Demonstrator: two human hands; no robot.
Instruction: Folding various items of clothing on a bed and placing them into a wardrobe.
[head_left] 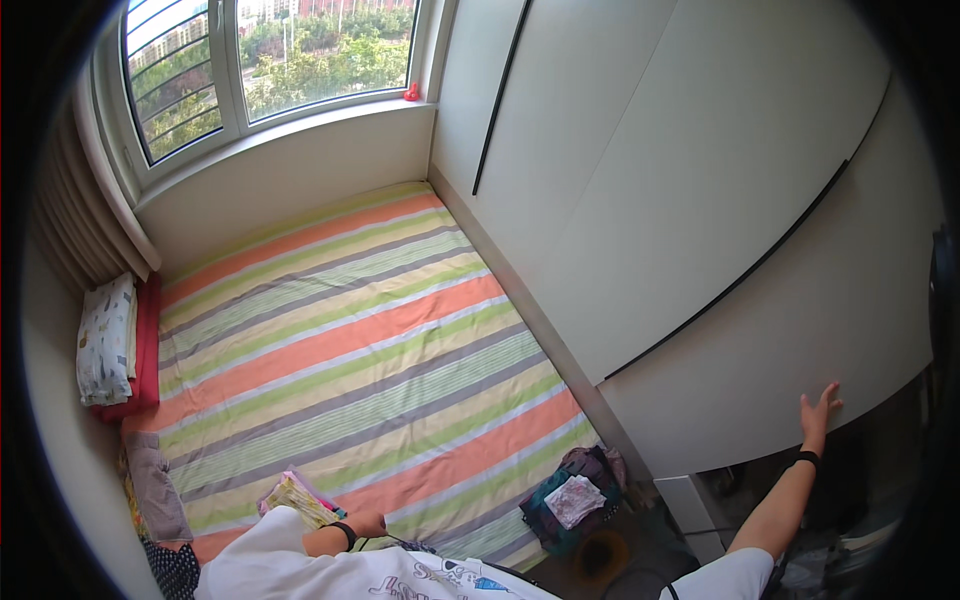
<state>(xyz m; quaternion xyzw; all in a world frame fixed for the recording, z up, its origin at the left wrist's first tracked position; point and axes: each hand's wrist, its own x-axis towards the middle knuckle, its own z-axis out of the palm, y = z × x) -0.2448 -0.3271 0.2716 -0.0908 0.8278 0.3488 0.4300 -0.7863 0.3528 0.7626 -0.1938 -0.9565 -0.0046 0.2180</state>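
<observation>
My right hand (820,408) reaches out to the right with its fingers apart, at the lower part of a pale wardrobe door (770,330). Its fingertips lie at or just over the door's surface; whether they press on it I cannot tell. Close in front of my body, my left hand (368,524) is curled closed over the near edge of the bed, and its palm is hidden. Beside that wrist lies a small heap of yellow and pink cloth (295,497) on the striped bedsheet (350,340). Both wrists carry dark bands.
Dark clothes (570,510) with a light folded cloth (575,500) on top sit at the bed's near right corner. Folded bedding (108,335) and a grey pillow (158,485) lie along the left side. A small red object (411,93) stands on the windowsill. Dark shelving shows below the door.
</observation>
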